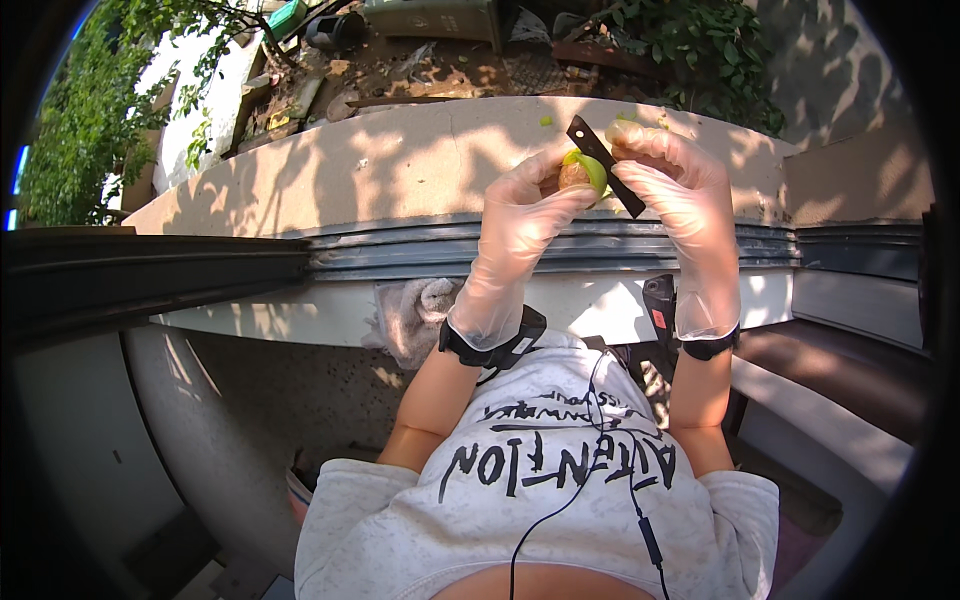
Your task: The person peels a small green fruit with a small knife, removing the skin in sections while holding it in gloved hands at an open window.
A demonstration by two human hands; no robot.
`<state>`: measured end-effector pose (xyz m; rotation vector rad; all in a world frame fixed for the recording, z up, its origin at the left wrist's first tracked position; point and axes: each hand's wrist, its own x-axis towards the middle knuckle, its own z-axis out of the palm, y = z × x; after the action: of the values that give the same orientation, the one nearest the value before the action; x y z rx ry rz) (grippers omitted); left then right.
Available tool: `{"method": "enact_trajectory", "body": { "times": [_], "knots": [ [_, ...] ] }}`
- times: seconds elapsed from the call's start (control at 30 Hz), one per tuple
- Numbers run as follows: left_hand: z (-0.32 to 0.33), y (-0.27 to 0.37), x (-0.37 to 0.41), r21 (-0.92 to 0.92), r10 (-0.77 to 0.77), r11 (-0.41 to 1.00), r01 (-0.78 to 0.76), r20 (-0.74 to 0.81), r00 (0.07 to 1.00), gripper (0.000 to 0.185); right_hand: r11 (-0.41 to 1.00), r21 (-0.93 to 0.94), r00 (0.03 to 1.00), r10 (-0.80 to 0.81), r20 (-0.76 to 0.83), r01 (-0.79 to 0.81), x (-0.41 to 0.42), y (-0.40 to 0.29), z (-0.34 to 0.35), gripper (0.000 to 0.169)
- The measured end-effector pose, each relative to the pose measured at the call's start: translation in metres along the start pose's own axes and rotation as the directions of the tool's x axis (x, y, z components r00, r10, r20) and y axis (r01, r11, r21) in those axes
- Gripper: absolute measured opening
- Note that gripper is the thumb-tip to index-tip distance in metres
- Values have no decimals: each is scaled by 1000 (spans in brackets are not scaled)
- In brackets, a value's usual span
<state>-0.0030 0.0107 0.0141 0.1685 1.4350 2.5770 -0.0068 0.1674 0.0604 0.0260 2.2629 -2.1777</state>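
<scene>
My left hand [521,214], in a clear plastic glove, pinches a walnut [574,177] over the concrete ledge. Its brown shell shows on the left, while green husk [597,171] covers the top and right side. My right hand [679,184], gloved the same way, grips a flat black blade [591,142] with a round hole near its upper end. The blade slants beside the husk; whether its edge touches the husk cannot be made out. Small green scraps [546,120] lie on the ledge beyond my hands.
A sunlit concrete ledge [390,157] runs past dark metal window tracks [405,251]. A crumpled cloth [420,311] rests on the white inner sill [277,319]. A black device [661,304] sits near my right wrist. Debris and shrubs [697,52] fill the yard beyond.
</scene>
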Motion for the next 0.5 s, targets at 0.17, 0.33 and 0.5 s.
{"method": "enact_trajectory", "body": {
  "times": [0.17, 0.33, 0.5],
  "knots": [
    [-11, 3, 5, 84, 19, 996, -17, -32, 999, 42, 998, -36, 996, 50, 80, -47, -11, 13, -6, 26],
    [-14, -1, 5, 104, 14, 995, -12, -23, 1000, 42, 986, -154, 997, 66, 29, -60, -13, 10, -1, 14],
    [-9, -1, 2, 81, -15, 996, 23, -99, 995, 39, 996, -83, 1000, 9, -1, -9, -15, 25, 5, 11]
  ]
}}
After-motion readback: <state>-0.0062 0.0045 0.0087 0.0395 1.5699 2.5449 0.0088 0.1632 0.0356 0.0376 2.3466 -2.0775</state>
